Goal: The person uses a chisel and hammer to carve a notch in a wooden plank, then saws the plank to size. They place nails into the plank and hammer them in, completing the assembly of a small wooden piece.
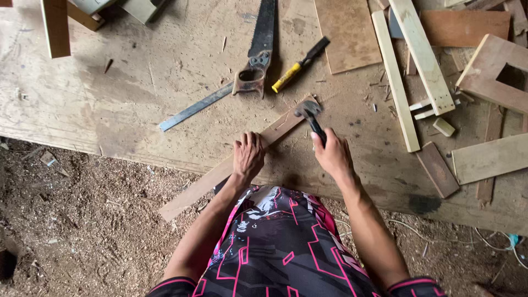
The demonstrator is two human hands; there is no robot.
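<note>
Head view shows a long wooden strip (pixel 231 168) lying slanted on a big plywood board (pixel 110 99), with its lower end reaching past the board's edge over the ground. The left hand (pixel 248 156) lies flat on the strip near its middle, fingers spread a little, and presses it down. The right hand (pixel 332 154) is closed around the black handle of a hammer (pixel 311 116). The metal head of the hammer is at the upper end of the strip, touching it or just above it; I cannot tell which.

Just beyond the hammer lie a handsaw (pixel 257 52) with a worn handle, a chisel (pixel 300 65) with a yellow grip, and a metal ruler (pixel 193 108). To the right, several pale wooden slats (pixel 395 82) and small offcuts lie on the board, well apart from the hands. Sawdust (pixel 82 220) covers the ground at the near side of the board.
</note>
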